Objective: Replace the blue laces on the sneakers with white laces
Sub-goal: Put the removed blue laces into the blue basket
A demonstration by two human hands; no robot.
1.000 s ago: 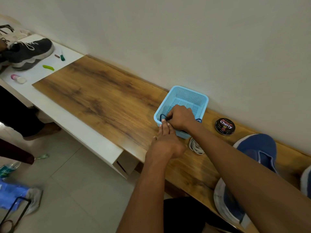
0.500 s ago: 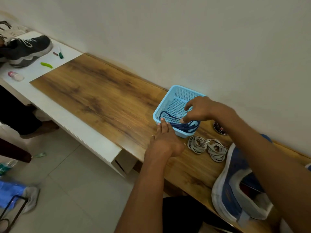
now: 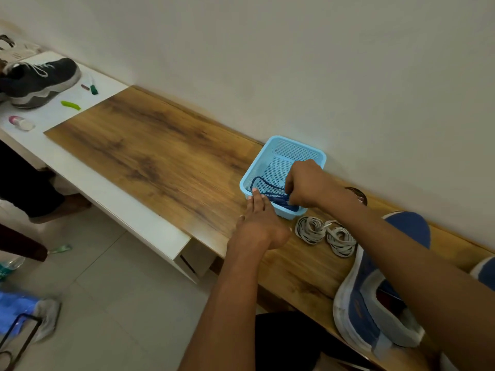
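A light blue mesh basket (image 3: 270, 156) stands on the wooden board near the wall. Blue laces (image 3: 270, 187) lie inside it along its near side. My right hand (image 3: 305, 183) reaches into the basket with its fingers closed on the blue laces. My left hand (image 3: 258, 223) rests flat on the board, its fingertips touching the basket's near rim. Two coiled white laces (image 3: 325, 234) lie on the board just right of my left hand. A blue and white sneaker (image 3: 375, 303) without laces lies at the lower right, partly under my right forearm.
A shoe polish tin (image 3: 357, 194) peeks out behind my right wrist by the wall. A dark sneaker (image 3: 37, 79), green bits and a small bottle (image 3: 21, 123) sit on the white shelf far left. A second blue shoe's toe (image 3: 484, 271) shows at the right edge.
My right hand lifted out of the basket half a second ago, then went back down into it onto the blue laces. My left hand stayed against the basket's rim.
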